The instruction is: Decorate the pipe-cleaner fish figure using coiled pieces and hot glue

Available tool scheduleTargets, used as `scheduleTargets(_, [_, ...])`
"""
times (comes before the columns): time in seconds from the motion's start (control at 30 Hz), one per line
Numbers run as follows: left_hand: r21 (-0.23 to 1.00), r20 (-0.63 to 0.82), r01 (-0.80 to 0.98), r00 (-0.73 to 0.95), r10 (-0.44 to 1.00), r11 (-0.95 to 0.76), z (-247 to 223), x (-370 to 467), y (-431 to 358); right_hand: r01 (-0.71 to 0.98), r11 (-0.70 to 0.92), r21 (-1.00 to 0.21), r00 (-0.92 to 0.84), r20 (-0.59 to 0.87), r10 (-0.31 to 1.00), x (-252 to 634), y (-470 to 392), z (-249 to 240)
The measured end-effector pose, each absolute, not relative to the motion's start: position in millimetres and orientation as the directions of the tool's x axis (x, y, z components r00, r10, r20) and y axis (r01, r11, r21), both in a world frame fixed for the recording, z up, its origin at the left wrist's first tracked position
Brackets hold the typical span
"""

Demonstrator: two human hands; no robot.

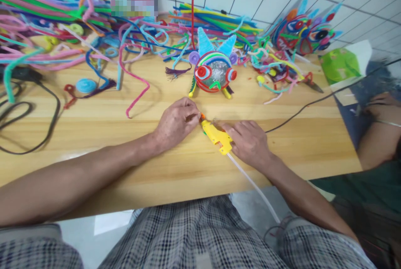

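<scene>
My right hand (250, 141) is wrapped around the handle of a yellow hot glue gun (216, 135), with a long pale glue stick (253, 186) trailing from its back end. The gun's nozzle points up and left, toward my left hand (178, 123). Thumb and fingertips of that hand pinch a small orange piece (203, 116) right at the nozzle; its exact kind is too small to make out. Just beyond my hands stands a round decorated figure (216, 72) with blue pointed ears, red ring eyes and a green mouth.
Piles of coloured pipe cleaners (46, 6) lie along the back and left. A black cord (58, 112) loops at left; another cable (308, 104) runs right. Pliers (313, 83) and a green packet (340, 66) lie at right. Another person's arm (380, 131) is at the right edge.
</scene>
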State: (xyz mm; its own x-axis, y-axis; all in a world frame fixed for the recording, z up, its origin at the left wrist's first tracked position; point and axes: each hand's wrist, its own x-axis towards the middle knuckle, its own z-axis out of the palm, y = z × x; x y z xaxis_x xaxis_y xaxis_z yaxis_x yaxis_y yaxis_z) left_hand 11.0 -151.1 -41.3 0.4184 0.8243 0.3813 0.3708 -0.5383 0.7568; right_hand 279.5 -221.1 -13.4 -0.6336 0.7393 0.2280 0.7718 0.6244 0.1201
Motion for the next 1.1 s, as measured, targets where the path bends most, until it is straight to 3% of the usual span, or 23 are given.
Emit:
scheduleTargets(0.33, [0.84, 0.368, 0.357, 0.179, 0.913, -0.408, -39.3, 9.9, -147.8, 0.765, 0.64, 0.075, -0.62, 0.355, 0.7, 285.7, -218.6, -17.9])
scheduleTargets(0.67, [0.934, 0.206, 0.273, 0.122, 0.971, -0.232, -25.4, 5.4, -145.7, 0.787, 0.61, -0.094, -0.517, 0.439, 0.735, 292.5, -214.6, -21.0])
scheduleTargets(0.83, [0.93, 0.264, 0.24, 0.093, 0.96, -0.279, -34.4, 6.3, -145.5, 0.749, 0.652, -0.119, -0.529, 0.484, 0.697, 294.7, -214.4, -19.1])
scheduleTargets(1.1, [0.917, 0.291, 0.129, 0.43, 0.855, -0.377, -30.4, 11.3, -159.4, 0.694, 0.696, -0.181, -0.535, 0.517, 0.668, 298.8, -214.8, -15.7])
